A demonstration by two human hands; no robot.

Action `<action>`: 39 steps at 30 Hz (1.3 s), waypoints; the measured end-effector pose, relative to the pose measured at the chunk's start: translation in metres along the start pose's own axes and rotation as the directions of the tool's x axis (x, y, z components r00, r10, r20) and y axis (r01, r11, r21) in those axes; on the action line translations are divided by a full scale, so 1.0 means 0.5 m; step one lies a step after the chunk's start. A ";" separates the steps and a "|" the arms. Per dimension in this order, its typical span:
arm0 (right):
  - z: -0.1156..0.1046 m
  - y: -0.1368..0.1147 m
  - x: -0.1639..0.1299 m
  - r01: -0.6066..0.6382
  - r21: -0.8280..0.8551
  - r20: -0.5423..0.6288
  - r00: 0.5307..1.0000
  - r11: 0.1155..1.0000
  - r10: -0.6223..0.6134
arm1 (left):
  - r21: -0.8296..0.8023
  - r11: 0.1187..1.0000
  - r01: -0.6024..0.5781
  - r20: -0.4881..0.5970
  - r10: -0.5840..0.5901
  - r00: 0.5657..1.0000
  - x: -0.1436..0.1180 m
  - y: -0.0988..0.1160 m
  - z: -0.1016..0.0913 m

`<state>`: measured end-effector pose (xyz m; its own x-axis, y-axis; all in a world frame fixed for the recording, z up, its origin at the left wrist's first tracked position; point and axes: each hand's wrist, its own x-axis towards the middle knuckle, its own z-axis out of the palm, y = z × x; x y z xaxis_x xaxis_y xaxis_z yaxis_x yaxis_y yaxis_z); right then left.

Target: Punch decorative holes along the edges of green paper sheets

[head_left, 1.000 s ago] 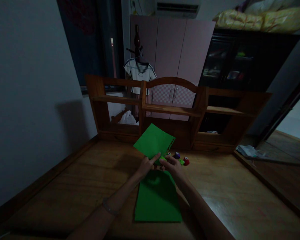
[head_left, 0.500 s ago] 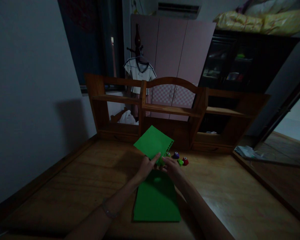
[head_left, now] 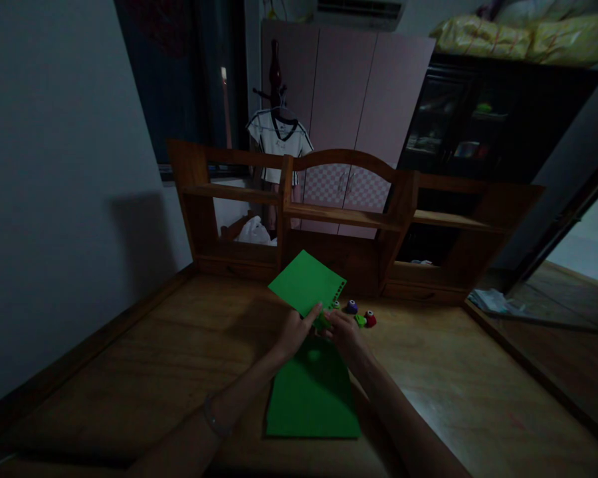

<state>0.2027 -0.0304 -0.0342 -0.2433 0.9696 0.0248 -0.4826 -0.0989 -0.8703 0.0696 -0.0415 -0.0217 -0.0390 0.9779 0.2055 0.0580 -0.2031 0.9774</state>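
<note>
at the back of the wooden table (head_left: 169, 345) stands a wooden shelf unit (head_left: 346, 217), with two shut drawers along its base. behind it on the right, a black cabinet (head_left: 553, 99) has glass panes; inside are a small green item (head_left: 484, 107) and some pale things (head_left: 423, 143) too dim to name. yellow bags (head_left: 478, 38) lie on top of it, their contents hidden.

the green sheet (head_left: 303, 282) is held up above the table, thin and flat, turned so that one corner points away; a row of small dark holes runs along its right edge. the left hand (head_left: 295, 330) pinches its near corner, thumb on top. the right hand (head_left: 345, 330) is closed on a small green piece (head_left: 321, 321) at that same corner, mostly covered by fingers. below, a larger green rectangle (head_left: 311, 401) lies flat on the table. just beyond the right hand sit a purple piece (head_left: 351, 307) and a red piece (head_left: 370, 319), each with a pale top.
</note>
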 end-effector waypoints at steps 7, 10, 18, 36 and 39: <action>0.009 -0.008 -0.012 0.021 -0.025 -0.033 0.999 0.999 -0.022 | 0.012 1.000 -0.027 0.014 0.027 1.000 -0.003 0.001 0.002; 0.008 -0.008 -0.007 0.000 -0.011 -0.053 0.999 1.000 -0.001 | 0.027 1.000 0.001 0.013 -0.001 1.000 -0.002 -0.007 0.002; 0.005 -0.010 -0.003 -0.066 0.021 -0.009 0.998 0.998 0.066 | -0.028 0.999 0.017 0.018 -0.016 1.000 -0.001 0.000 0.001; 0.007 -0.013 -0.008 -0.051 -0.109 0.041 0.998 0.993 0.055 | 0.050 0.998 -0.047 -0.159 0.054 0.986 0.007 0.002 -0.014; 0.002 -0.014 -0.002 -0.109 -0.083 0.002 0.994 0.991 0.109 | 0.065 0.998 -0.018 -0.164 0.028 0.986 0.010 -0.003 -0.016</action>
<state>0.2054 -0.0307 -0.0279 -0.2961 0.9526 -0.0696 -0.3816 -0.1848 -0.9057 0.0614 -0.0367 -0.0220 -0.2007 0.9503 0.2380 0.1236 -0.2165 0.9684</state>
